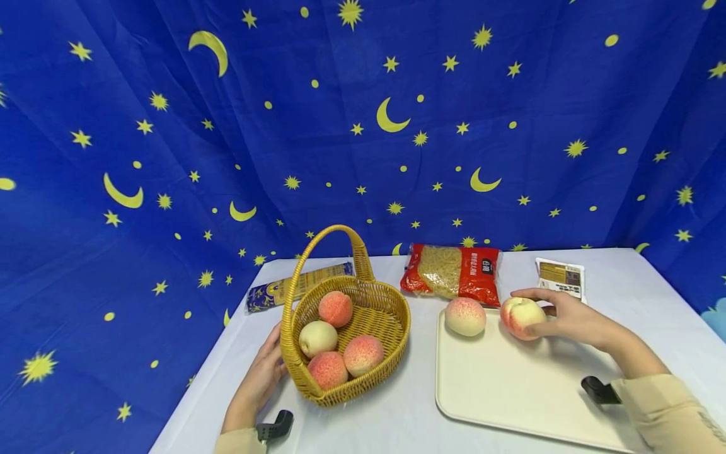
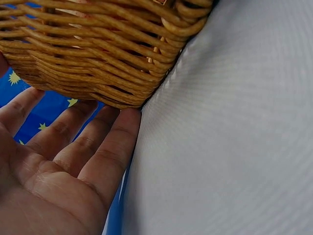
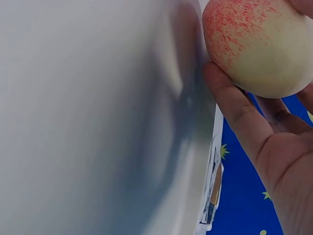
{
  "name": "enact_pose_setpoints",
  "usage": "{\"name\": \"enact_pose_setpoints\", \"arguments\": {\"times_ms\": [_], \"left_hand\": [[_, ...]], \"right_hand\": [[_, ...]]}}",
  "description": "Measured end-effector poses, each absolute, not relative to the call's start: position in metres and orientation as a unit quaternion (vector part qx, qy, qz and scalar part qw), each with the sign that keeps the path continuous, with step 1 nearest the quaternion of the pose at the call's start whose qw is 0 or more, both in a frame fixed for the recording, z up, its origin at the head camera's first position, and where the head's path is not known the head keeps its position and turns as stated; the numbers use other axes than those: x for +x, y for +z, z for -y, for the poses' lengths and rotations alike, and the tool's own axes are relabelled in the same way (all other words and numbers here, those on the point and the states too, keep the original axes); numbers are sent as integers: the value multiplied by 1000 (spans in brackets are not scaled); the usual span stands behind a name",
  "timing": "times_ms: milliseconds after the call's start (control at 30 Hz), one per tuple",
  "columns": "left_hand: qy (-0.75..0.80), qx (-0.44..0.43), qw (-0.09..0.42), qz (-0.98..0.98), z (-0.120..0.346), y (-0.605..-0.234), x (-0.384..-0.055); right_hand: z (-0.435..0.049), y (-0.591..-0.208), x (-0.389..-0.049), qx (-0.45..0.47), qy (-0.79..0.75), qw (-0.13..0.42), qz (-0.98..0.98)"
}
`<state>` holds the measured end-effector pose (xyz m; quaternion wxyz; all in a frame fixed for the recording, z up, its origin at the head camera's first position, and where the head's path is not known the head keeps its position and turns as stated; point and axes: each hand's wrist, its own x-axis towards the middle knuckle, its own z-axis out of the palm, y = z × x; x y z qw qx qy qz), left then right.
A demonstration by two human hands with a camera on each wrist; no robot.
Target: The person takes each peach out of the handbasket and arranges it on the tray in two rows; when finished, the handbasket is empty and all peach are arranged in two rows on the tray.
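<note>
A yellow wicker basket (image 1: 399, 343) with a tall handle holds several peaches, among them a pale one (image 1: 317, 338) and a pink one (image 1: 363, 355). My left hand (image 1: 263, 372) is at the basket's left side; in the left wrist view its extended fingertips (image 2: 128, 120) touch the woven wall low down. My right hand (image 1: 573, 318) grips a pale and red peach (image 1: 518, 318) over the far edge of a cream tray (image 1: 510, 391), with thumb and fingers around it. Another speckled peach (image 1: 465, 316) sits to its left at the tray's far left corner.
Behind the tray lies a red bag of pasta (image 1: 450, 272), and a small white and brown packet (image 1: 561, 277) is at the back right. A long blue and yellow packet (image 1: 272, 295) lies behind the basket. A blue star-patterned curtain (image 1: 340, 157) hangs behind the white table (image 1: 408, 397).
</note>
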<state>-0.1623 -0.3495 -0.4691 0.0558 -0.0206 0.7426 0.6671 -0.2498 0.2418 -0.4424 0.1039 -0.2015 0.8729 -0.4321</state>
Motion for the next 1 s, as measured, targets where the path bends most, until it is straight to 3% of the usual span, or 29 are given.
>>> {"name": "enact_pose_setpoints", "arguments": {"times_ms": [167,1000], "left_hand": [[667,-23,57,-743,349,-469,-162],[665,-21,56,-744,349,-469,-162]], "right_hand": [[-241,-446,-251,-217,-400,79,-887],[-237,-444,-252,-240,-403,79,-880]]}}
